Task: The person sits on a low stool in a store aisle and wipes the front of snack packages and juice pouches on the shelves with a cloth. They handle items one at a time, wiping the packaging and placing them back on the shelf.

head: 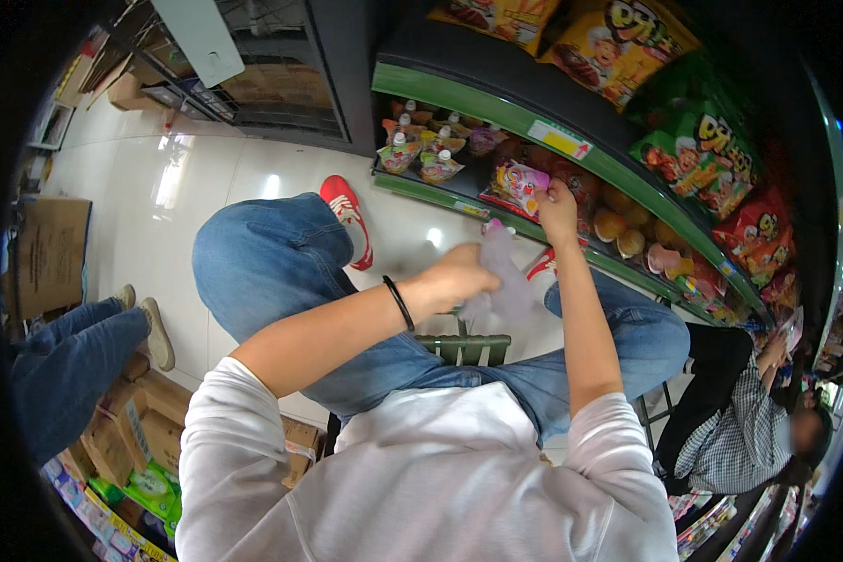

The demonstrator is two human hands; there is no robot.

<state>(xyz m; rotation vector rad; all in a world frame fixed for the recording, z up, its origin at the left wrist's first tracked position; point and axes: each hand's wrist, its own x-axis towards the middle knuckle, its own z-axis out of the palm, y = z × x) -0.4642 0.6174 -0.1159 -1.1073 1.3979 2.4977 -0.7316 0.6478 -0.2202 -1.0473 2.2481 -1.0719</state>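
Note:
My left hand (456,278) is closed around a pale lavender cloth (509,277), which hangs in front of the shelf and is blurred by motion. With the fingertips of my right hand (559,211) I grip the right end of a pink and red snack packet (514,184) at the front of the lower shelf (428,188). Left of the packet, several spouted jelly pouches (438,166) with white caps stand in rows. Several round orange items (610,223) sit to the right of my right hand; what they are is unclear.
Large snack bags (699,158) fill the shelf above, behind a green price rail (456,88). A green slatted stool (464,348) is between my legs. At right crouches a person in a checked shirt (737,435). Another person's legs (77,351) and cardboard boxes (53,253) are at left.

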